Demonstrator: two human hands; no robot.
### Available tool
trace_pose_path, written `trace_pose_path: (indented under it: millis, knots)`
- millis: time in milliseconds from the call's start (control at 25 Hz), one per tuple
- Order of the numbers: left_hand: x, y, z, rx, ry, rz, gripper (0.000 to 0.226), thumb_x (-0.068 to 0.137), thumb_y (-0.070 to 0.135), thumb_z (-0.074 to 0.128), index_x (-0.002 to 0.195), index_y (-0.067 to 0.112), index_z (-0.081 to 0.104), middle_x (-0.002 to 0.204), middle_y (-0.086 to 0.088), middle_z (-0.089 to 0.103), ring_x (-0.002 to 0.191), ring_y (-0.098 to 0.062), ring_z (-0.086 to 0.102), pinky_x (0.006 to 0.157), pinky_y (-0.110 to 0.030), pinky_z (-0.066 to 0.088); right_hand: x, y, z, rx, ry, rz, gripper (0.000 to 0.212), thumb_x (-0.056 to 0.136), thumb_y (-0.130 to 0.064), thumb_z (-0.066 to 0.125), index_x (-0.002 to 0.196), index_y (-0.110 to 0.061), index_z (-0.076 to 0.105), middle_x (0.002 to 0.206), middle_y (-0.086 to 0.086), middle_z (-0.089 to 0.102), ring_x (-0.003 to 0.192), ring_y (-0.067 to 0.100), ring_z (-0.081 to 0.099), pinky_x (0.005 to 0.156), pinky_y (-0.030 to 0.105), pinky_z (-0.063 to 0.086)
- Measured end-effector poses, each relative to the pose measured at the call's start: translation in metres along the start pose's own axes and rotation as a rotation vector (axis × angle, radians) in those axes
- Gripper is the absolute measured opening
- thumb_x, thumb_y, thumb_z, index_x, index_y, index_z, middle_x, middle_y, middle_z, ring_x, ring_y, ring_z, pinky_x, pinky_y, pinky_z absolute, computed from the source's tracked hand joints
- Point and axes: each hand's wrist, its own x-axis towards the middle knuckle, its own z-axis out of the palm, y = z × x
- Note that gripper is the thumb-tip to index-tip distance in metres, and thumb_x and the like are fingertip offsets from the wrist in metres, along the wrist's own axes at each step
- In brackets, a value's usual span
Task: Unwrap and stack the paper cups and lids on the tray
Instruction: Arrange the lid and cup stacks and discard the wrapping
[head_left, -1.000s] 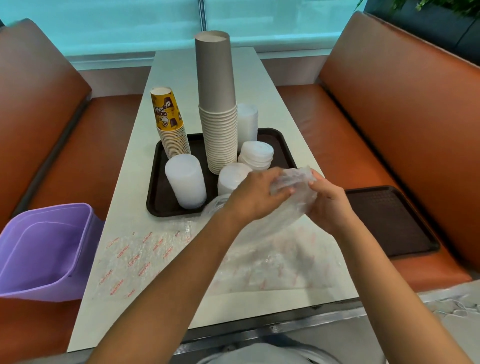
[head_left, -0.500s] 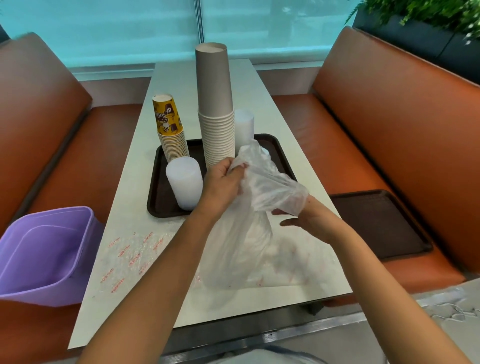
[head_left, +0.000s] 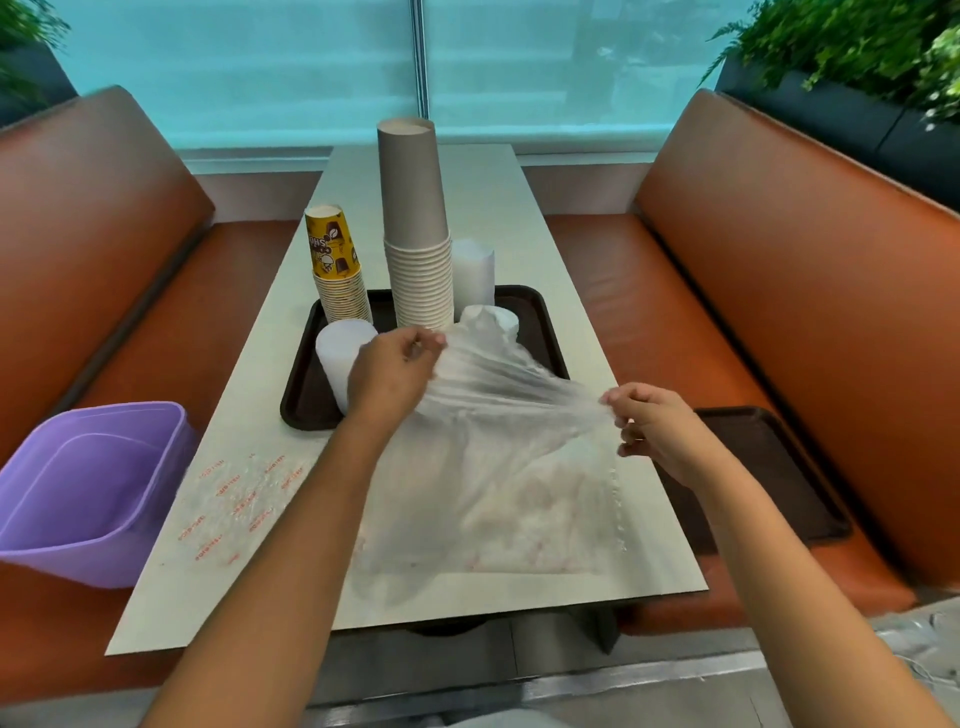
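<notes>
Left hand (head_left: 392, 366) pinches one end of a clear plastic wrapper (head_left: 498, 431), fingers curled on it above the near edge of the dark tray (head_left: 550, 332). Right hand (head_left: 652, 428) pinches the opposite end, out over the right edge of the tabletop (head_left: 498, 208). Film is stretched between them, long axis running from far-left down to near-right, pleated under tension; slack part hangs and drapes onto the near half of the tabletop. The wrapper looks empty, though its folds blur what lies behind. Thin, glossy, semi-transparent film. A second flat wrapper (head_left: 234, 499), clear with red print, lies near the near-left corner. On the tray: a tall grey-brown paper cup stack (head_left: 415, 228) at centre, ribbed with white rims low down; a shorter yellow printed cup stack (head_left: 337, 270) at the far-left corner; white lid stacks (head_left: 340, 348) at the left edge, just beside the left hand, others (head_left: 474, 273) behind the film. A purple bin (head_left: 88, 488) sits on the left bench, nearer the left hand; judged the likely place for the wrapper. A second dark tray (head_left: 769, 467) rests on the right bench.
</notes>
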Motion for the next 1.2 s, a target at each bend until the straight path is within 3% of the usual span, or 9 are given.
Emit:
trace_pose_path:
  millis: [80, 160, 320, 480, 600, 720, 920, 1080, 1200]
  knots:
    - [-0.007, 0.001, 0.001, 0.088, -0.065, 0.041, 0.016, 0.091, 0.039, 0.057, 0.087, 0.026, 0.066, 0.076, 0.004, 0.065, 0.078, -0.014, 0.06, 0.07, -0.027, 0.044, -0.001, 0.005, -0.014, -0.166, 0.081, -0.091, 0.006, 0.093, -0.022, 0.058, 0.097, -0.02, 0.062, 0.091, 0.003, 0.058, 0.073, 0.013, 0.053, 0.066, 0.027, 0.046]
    - [-0.02, 0.011, 0.015, 0.118, -0.201, 0.108, 0.018, 0.09, 0.04, 0.059, 0.092, 0.025, 0.07, 0.084, 0.002, 0.068, 0.084, -0.016, 0.062, 0.077, -0.033, 0.05, -0.003, 0.006, -0.006, -0.229, -0.008, -0.205, 0.034, 0.088, -0.029, 0.065, 0.119, -0.025, 0.054, 0.111, -0.002, 0.057, 0.095, 0.012, 0.055, 0.081, 0.026, 0.044]
    - [-0.037, 0.021, 0.037, 0.38, -0.178, 0.337, 0.043, 0.085, 0.054, 0.058, 0.123, 0.032, 0.057, 0.125, 0.004, 0.058, 0.117, -0.017, 0.049, 0.097, -0.038, 0.036, -0.01, 0.013, 0.038, -0.091, -0.112, -0.219, 0.006, 0.09, -0.011, 0.062, 0.094, -0.016, 0.061, 0.085, -0.001, 0.062, 0.069, 0.013, 0.058, 0.058, 0.019, 0.045]
    - [-0.049, -0.028, 0.02, 0.283, 0.146, -0.069, 0.071, 0.083, 0.064, 0.052, 0.139, 0.024, 0.039, 0.144, -0.008, 0.038, 0.132, -0.028, 0.034, 0.105, -0.048, 0.029, -0.014, 0.043, 0.039, 0.223, 0.007, -0.005, 0.013, 0.095, -0.014, 0.05, 0.087, -0.018, 0.06, 0.076, -0.006, 0.064, 0.058, 0.016, 0.06, 0.052, 0.028, 0.049]
    - [-0.066, -0.061, 0.017, 0.008, -0.099, -0.359, 0.074, 0.077, 0.076, 0.043, 0.116, 0.014, 0.059, 0.121, -0.012, 0.059, 0.116, -0.028, 0.052, 0.093, -0.037, 0.037, -0.018, 0.055, 0.033, 0.303, -0.032, 0.063, 0.017, 0.098, -0.015, 0.046, 0.089, -0.019, 0.06, 0.073, -0.009, 0.063, 0.056, 0.014, 0.062, 0.048, 0.025, 0.052]
    - [-0.08, -0.066, 0.024, -0.41, -0.15, -0.372, 0.029, 0.093, 0.038, 0.054, 0.082, 0.014, 0.064, 0.063, 0.003, 0.065, 0.067, -0.009, 0.066, 0.08, -0.03, 0.046, -0.019, 0.059, 0.034, 0.267, -0.025, 0.097, 0.015, 0.097, -0.015, 0.047, 0.09, -0.016, 0.06, 0.076, -0.006, 0.062, 0.055, 0.015, 0.061, 0.045, 0.022, 0.049]
    - [-0.08, -0.075, -0.007, -0.915, -0.107, -0.409, 0.033, 0.101, 0.026, 0.035, 0.088, 0.015, 0.064, 0.041, 0.009, 0.039, 0.032, -0.002, 0.031, 0.034, -0.013, 0.025, -0.019, 0.064, 0.032, 0.065, 0.187, 0.043, 0.018, 0.095, -0.014, 0.05, 0.079, -0.012, 0.057, 0.067, 0.0, 0.049, 0.042, 0.01, 0.042, 0.036, 0.015, 0.03]
    - [-0.071, -0.085, -0.02, -1.038, -0.486, -0.647, 0.082, 0.086, 0.07, 0.025, 0.085, 0.007, 0.077, 0.084, -0.011, 0.071, 0.07, -0.022, 0.069, 0.065, -0.031, 0.055, -0.022, 0.062, 0.05, 0.179, 0.071, 0.032, 0.023, 0.098, -0.014, 0.046, 0.081, -0.016, 0.063, 0.076, 0.004, 0.057, 0.063, 0.02, 0.048, 0.057, 0.027, 0.037]
    - [-0.065, -0.089, -0.011, -1.094, -0.765, -0.711, 0.089, 0.066, 0.077, 0.044, 0.114, 0.005, 0.067, 0.116, -0.019, 0.064, 0.11, -0.035, 0.059, 0.096, -0.051, 0.04, -0.025, 0.054, 0.066, 0.165, 0.016, -0.016, 0.025, 0.097, -0.012, 0.045, 0.079, -0.013, 0.062, 0.08, 0.007, 0.059, 0.064, 0.024, 0.052, 0.056, 0.029, 0.041]
